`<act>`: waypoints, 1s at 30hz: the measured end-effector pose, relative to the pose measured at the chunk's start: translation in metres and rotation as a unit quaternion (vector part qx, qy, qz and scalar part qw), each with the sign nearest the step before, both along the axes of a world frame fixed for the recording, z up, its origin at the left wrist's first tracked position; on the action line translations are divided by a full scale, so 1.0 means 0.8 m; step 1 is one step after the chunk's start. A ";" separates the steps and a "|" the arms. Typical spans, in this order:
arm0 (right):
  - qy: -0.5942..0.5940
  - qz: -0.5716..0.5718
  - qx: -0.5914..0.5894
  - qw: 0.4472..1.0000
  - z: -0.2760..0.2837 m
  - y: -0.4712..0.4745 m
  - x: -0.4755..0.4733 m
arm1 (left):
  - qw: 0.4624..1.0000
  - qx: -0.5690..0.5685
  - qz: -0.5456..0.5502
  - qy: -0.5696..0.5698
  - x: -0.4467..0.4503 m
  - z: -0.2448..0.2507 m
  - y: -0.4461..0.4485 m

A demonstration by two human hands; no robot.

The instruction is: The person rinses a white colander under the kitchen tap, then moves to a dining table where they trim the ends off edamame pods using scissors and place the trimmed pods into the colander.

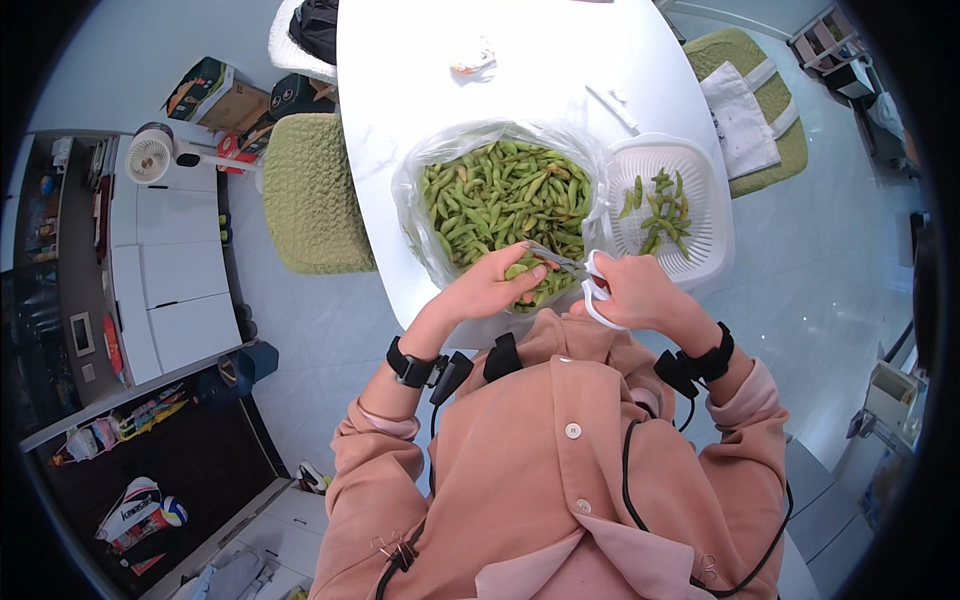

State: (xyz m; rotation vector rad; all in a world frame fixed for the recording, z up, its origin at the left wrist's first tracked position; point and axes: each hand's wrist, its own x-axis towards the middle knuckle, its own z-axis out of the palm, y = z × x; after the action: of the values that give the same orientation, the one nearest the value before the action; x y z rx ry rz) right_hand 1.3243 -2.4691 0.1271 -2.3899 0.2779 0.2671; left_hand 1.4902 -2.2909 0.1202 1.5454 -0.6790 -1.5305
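Observation:
My left hand (501, 283) pinches a green edamame pod (523, 268) over the near side of a clear plastic bag (411, 196). Many pods (510, 196) fill this bag, some with brown patches. In my right hand (637, 291) is a pair of scissors (598, 294) with white handles, its blades reaching left to the pod at my left fingertips. Whether the blades touch the pod is hard to see. To the right stands a white plastic draining basket (716, 225) with several pods (664, 214) scattered on its ribbed bottom.
On the white table (420, 90) lie a crumpled wrapper (474, 58) and a narrow white strip (613, 109). Green-covered chairs flank it, the left one (315, 191) bare and the right one bearing a white cloth bag (739, 120). Black cables (634, 480) run from my wrist straps along my shirt.

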 end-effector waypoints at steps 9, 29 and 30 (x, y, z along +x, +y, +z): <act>0.012 0.002 0.001 1.000 -0.001 -0.003 -0.001 | 0.999 -0.030 -0.034 -0.011 -0.001 0.004 -0.003; 0.013 0.005 -0.030 0.999 -0.017 -0.002 -0.003 | 0.998 -0.012 -0.056 -0.008 0.003 -0.008 -0.004; 0.026 0.003 -0.035 0.999 -0.016 -0.004 -0.001 | 0.999 0.009 -0.038 0.026 0.004 -0.010 -0.005</act>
State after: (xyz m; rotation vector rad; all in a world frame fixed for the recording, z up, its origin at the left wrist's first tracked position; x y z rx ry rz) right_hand 1.3232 -2.4724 0.1141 -2.4563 0.3074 0.3271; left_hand 1.4933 -2.2946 0.1125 1.5029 -0.7048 -1.6314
